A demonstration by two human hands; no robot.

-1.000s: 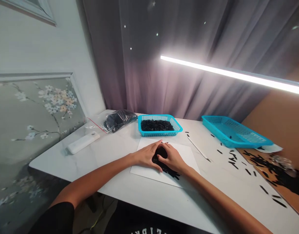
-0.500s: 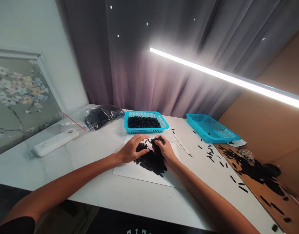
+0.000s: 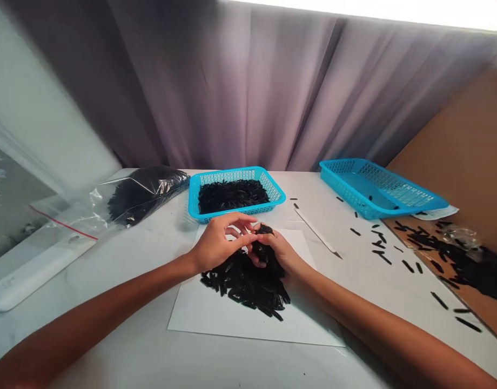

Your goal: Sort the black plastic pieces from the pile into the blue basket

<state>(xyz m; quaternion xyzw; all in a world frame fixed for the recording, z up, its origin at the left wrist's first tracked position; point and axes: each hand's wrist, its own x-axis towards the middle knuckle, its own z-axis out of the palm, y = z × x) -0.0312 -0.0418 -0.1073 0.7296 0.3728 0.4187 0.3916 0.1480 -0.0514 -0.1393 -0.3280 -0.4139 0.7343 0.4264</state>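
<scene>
Head view: right hand gripping a clump of black pieces above a pile on a white sheet.
The clump sits within the curled fingers of the right hand; the left hand is bent just left of it, thumb tip meeting the right hand; cannot tell whether it pinches a piece. The pile lies below and nearer, on the sheet. Just beyond the sheet, a blue basket contains a heap of black pieces; at far right, a second basket contains a few. At left, a clear bag contains a dark mass. Bare sheet borders the pile's near side; more table extends nearer. A white stick lies right of the sheet, before scattered pieces.
</scene>
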